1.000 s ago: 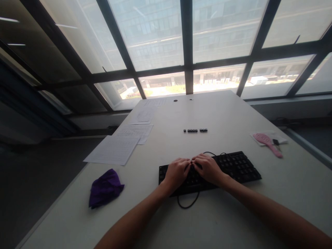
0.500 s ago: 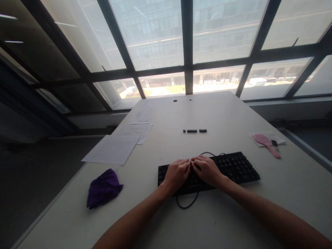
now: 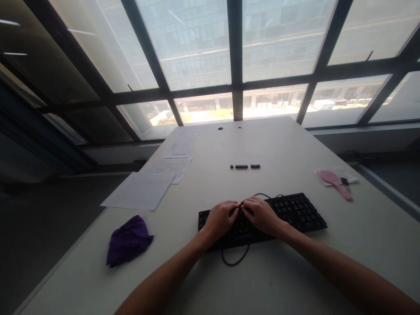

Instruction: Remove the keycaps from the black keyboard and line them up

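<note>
A black keyboard (image 3: 295,214) lies slightly askew on the white table. Over its left half, my left hand (image 3: 221,218) and my right hand (image 3: 259,214) meet with their fingertips at the back row of keys. The fingers of both are bent and drawn together in a pinch; what sits between the tips is too small and dark to make out. Beyond the keyboard stands a broken row of small black keycaps (image 3: 242,166), in three groups. The keyboard's cable (image 3: 234,265) loops out at the front edge.
Crumpled purple cloth (image 3: 129,240) lies on the left, with printed paper sheets (image 3: 139,190) behind it. To the right, a pink hairbrush (image 3: 333,181) rests partly on a white packet, beside a small dark object (image 3: 344,181). Windows (image 3: 203,105) stand past the table's far edge.
The fingertips have shifted slightly at the same spot on the keyboard, the left fingers opening a small gap from the right ones. The whole view has moved a little; the keycaps stay put.
</note>
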`<move>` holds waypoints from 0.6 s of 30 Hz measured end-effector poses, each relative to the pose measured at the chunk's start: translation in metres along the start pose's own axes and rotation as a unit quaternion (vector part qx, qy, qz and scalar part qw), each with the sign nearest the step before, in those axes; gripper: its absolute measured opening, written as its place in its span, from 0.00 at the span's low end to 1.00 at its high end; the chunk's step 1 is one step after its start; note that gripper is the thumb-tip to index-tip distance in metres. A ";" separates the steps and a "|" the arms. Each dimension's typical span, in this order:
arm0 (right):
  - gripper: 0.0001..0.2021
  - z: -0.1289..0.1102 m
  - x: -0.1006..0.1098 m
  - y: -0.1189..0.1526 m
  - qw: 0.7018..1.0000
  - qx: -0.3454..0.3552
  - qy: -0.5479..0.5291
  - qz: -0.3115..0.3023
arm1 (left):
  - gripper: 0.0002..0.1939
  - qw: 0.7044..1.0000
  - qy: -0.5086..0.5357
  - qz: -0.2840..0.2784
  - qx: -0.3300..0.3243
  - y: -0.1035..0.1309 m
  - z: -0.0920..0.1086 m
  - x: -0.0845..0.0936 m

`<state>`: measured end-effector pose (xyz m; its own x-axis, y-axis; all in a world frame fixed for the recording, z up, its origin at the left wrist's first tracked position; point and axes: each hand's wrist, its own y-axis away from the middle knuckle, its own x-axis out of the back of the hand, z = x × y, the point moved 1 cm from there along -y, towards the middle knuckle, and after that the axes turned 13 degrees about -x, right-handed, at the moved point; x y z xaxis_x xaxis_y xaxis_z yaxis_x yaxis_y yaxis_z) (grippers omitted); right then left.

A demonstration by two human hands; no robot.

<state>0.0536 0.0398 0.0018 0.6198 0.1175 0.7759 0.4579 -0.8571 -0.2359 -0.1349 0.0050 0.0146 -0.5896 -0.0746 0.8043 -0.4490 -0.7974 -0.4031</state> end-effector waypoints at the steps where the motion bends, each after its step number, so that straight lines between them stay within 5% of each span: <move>1: 0.06 0.004 0.002 -0.004 1.000 -0.009 -0.016 0.001 | 0.10 1.000 0.025 0.010 0.017 -0.004 -0.008 0.003; 5: 0.07 0.026 0.013 -0.044 0.997 -0.066 -0.015 0.046 | 0.11 0.991 0.075 0.060 0.096 -0.036 -0.054 0.015; 11: 0.09 0.061 0.014 -0.143 0.982 -0.112 0.136 0.066 | 0.18 0.989 -0.009 0.057 0.139 -0.109 -0.122 0.010; 18: 0.07 0.072 -0.012 -0.200 0.983 -0.078 0.165 0.024 | 0.16 0.991 -0.036 0.020 0.131 -0.158 -0.151 -0.017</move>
<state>0.0000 0.2460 -0.0019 0.3867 -0.0715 0.9194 0.3133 -0.9275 -0.2039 -0.1555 0.2226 -0.0020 -0.5501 -0.1440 0.8226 -0.2307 -0.9205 -0.3155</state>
